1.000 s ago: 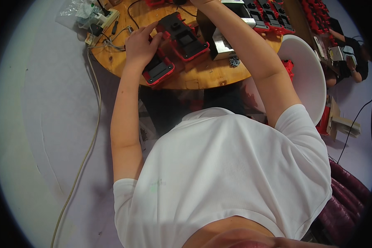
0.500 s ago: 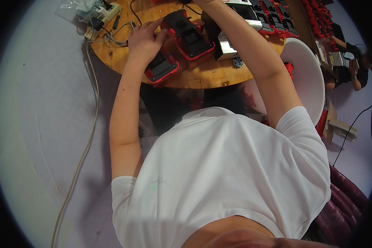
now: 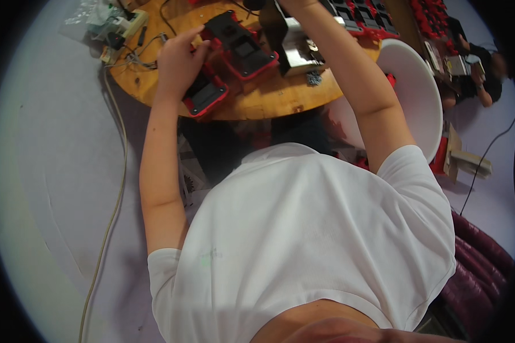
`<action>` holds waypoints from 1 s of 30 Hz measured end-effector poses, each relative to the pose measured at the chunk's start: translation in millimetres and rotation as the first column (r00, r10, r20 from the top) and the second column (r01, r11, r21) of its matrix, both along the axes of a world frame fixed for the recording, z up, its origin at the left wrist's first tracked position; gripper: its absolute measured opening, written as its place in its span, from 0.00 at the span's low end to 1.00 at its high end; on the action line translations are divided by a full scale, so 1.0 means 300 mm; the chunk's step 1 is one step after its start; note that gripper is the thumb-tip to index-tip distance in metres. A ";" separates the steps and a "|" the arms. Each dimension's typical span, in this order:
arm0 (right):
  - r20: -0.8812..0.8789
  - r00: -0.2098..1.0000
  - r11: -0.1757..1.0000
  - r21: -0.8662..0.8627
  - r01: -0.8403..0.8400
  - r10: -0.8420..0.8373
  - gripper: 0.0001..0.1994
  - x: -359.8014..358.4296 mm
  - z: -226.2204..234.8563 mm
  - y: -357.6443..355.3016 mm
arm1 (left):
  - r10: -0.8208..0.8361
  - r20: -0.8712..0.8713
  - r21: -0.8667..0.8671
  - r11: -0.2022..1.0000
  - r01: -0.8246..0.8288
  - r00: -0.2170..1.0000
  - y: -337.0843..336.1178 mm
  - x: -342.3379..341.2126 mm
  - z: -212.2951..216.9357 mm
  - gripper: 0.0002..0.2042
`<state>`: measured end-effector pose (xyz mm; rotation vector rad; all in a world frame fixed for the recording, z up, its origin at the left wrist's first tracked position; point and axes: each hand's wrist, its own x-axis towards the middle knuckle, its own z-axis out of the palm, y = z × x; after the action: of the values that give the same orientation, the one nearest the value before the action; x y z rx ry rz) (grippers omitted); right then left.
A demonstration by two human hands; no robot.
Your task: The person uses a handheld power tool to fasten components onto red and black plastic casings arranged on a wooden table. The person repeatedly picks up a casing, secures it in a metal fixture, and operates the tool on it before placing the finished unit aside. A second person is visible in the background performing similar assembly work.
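Note:
My left hand (image 3: 178, 62) is over the left part of the round wooden table (image 3: 294, 102), its index finger and thumb spread apart. The fingertips reach the left edge of a red-and-black casing (image 3: 243, 48); I cannot tell whether they touch it. Below that hand, a second red-and-black casing (image 3: 207, 98) lies partly under the wrist. My right hand (image 3: 296, 4) is at the top edge of the picture, its fingers cut off from sight. A black round-ended object (image 3: 254, 4) is left of it. Beneath the right forearm stands a shiny metal box-like part (image 3: 298, 50).
A small pile of screws (image 3: 313, 78) lies near the table edge. More red-and-black casings (image 3: 363, 17) are at the far right. A large white tub (image 3: 415, 86) stands beside the table. Cables and a power strip (image 3: 129, 26) occupy the left. Another person (image 3: 480, 74) sits farther right.
The whole scene has shifted slightly left and up in the picture. Both hands stay in nearly the same places relative to the table and casings.

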<state>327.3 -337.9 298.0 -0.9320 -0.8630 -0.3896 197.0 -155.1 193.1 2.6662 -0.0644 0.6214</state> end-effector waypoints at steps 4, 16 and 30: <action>-0.100 0.993 0.937 -0.350 0.016 -0.054 0.17 -0.087 0.022 -0.247 | 0.018 -0.043 0.027 0.999 -0.017 0.999 0.000 -0.004 -0.002 0.17; 0.081 0.962 0.947 -0.169 0.272 -0.262 0.23 -0.139 -0.181 -0.377 | 0.074 -0.151 0.072 0.995 -0.063 0.986 -0.005 0.000 0.014 0.20; -0.108 0.992 0.991 -0.122 0.049 -0.063 0.21 -0.157 0.028 -0.148 | 0.135 -0.064 0.085 0.988 -0.129 0.989 0.021 0.009 -0.034 0.27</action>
<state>280.1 -382.2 306.4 -1.0806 -0.7657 -0.3339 199.6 -148.6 182.9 2.7849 0.1103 0.5772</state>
